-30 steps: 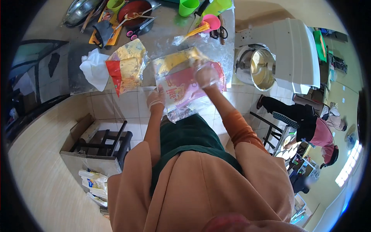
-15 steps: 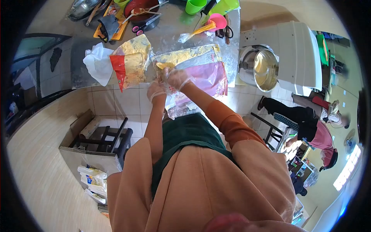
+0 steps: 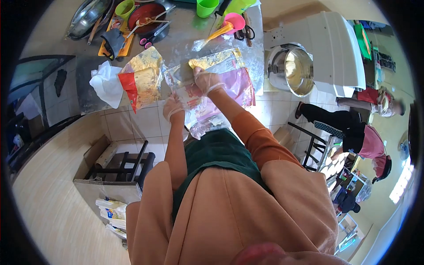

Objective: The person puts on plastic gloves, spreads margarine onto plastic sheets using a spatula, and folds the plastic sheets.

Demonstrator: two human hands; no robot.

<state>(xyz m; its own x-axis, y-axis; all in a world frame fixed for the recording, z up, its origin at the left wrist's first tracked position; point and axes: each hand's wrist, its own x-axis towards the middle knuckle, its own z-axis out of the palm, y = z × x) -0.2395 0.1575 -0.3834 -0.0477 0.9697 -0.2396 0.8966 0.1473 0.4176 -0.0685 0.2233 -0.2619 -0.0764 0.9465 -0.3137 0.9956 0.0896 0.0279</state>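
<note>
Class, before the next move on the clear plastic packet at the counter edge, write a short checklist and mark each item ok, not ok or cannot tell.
1. Both hands gloved: left hand and right hand wear clear gloves: ok.
2. Packet gripped: both hands hold the clear plastic packet: ok.
3. Packet fully on the counter: its lower end hangs over the edge: not ok.
4. Packet sealed: cannot tell.
5. Red and yellow bag apart from the hands: ok.
6. Scissors within reach: cannot tell.
</note>
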